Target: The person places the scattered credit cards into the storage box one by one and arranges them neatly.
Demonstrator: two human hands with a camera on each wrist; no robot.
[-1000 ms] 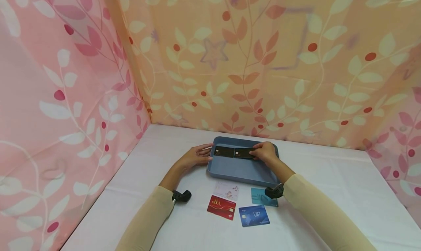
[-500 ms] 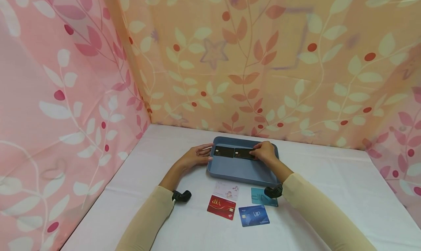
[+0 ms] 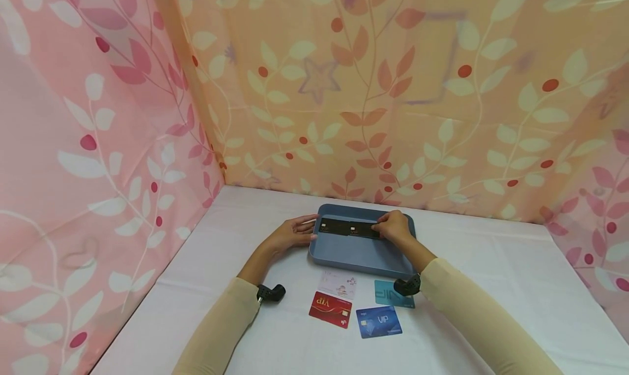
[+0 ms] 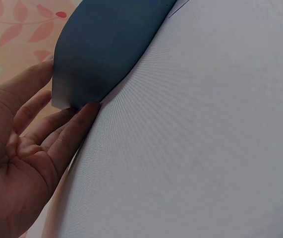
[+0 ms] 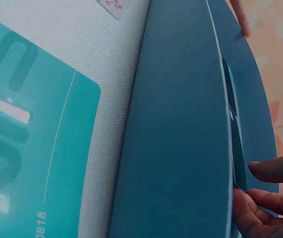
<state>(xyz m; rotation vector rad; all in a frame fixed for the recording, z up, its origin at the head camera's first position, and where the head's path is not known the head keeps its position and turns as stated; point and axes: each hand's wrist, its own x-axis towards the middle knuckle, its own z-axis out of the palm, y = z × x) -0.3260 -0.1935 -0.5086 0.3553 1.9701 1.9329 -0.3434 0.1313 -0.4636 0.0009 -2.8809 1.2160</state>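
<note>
A blue-grey tray (image 3: 363, 255) rests on the white cloth. Two black VIP cards lie in its rear half, end to end: a left black card (image 3: 335, 226) and a right black card (image 3: 361, 230). My right hand (image 3: 395, 227) pinches the right card at its right end, partly covering it. In the right wrist view, the thumb and fingers of that hand (image 5: 275, 193) show at the card's edge behind the tray wall. My left hand (image 3: 291, 234) touches the tray's left side with extended fingers. The left wrist view shows these fingertips (image 4: 89, 111) against the tray wall.
In front of the tray lie a pale patterned card (image 3: 338, 285), a red VIP card (image 3: 330, 310), a blue VIP card (image 3: 379, 322) and a teal card (image 3: 393, 295), partly under the right wrist camera (image 3: 408, 285). Floral cloth walls (image 3: 319, 146) stand behind and beside the table.
My right hand has shifted very slightly left with the right black card, and the gap between the two black cards is less visible. The left hand stays at the tray's side.
</note>
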